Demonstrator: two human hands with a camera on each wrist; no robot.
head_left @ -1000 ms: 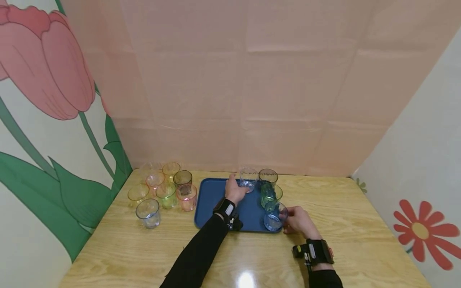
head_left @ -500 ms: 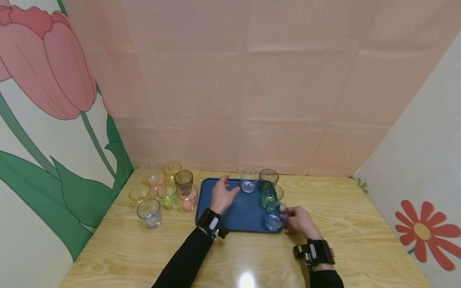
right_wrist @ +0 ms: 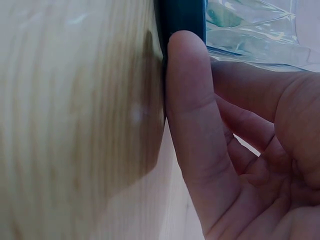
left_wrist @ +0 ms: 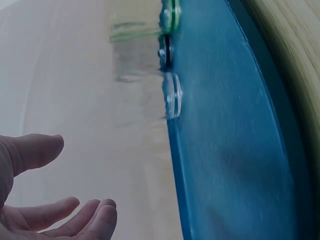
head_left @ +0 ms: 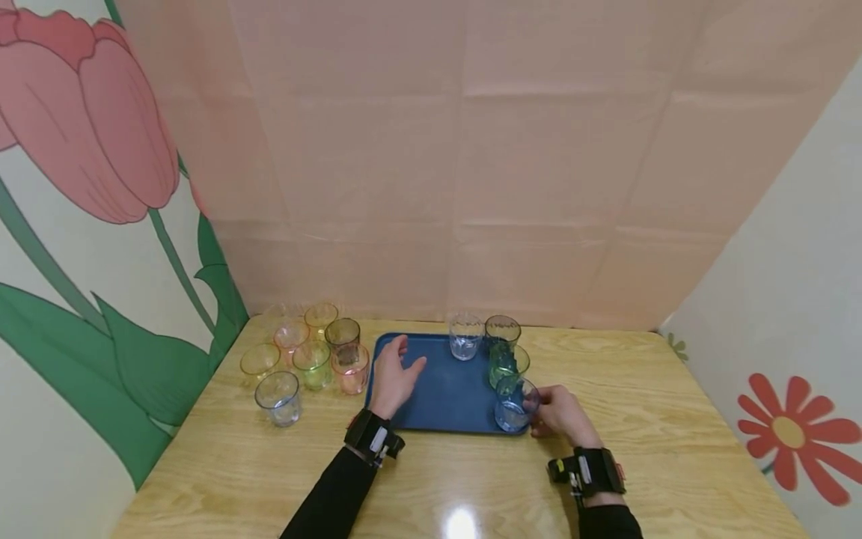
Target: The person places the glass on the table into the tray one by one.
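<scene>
My left hand [head_left: 393,382] hovers over the left part of a blue tray [head_left: 431,404], fingers and thumb spread with nothing between them. In the left wrist view the left hand's fingertips [left_wrist: 102,220] stand apart from the tray and its glasses. My right hand [head_left: 562,415] holds the tray's near right corner, thumb [right_wrist: 192,90] against the tray's edge and other fingers bent behind. Close by that hand stands a blue glass [head_left: 513,415]. Behind it on the tray are a green glass [head_left: 506,367], a dark grey glass [head_left: 501,329] and a clear glass [head_left: 465,338].
Left of the tray, several tinted glasses crowd the wooden table [head_left: 215,464]: a blue-rimmed one [head_left: 279,404] in front, with a green one [head_left: 312,367], a pink one [head_left: 350,374] and a dark brown one [head_left: 343,337] among them. A peach-coloured backdrop [head_left: 431,224] rises behind.
My left hand has let go of the clear glass at the tray's back and moved left. That glass stays put. My right hand keeps its place at the tray's corner.
</scene>
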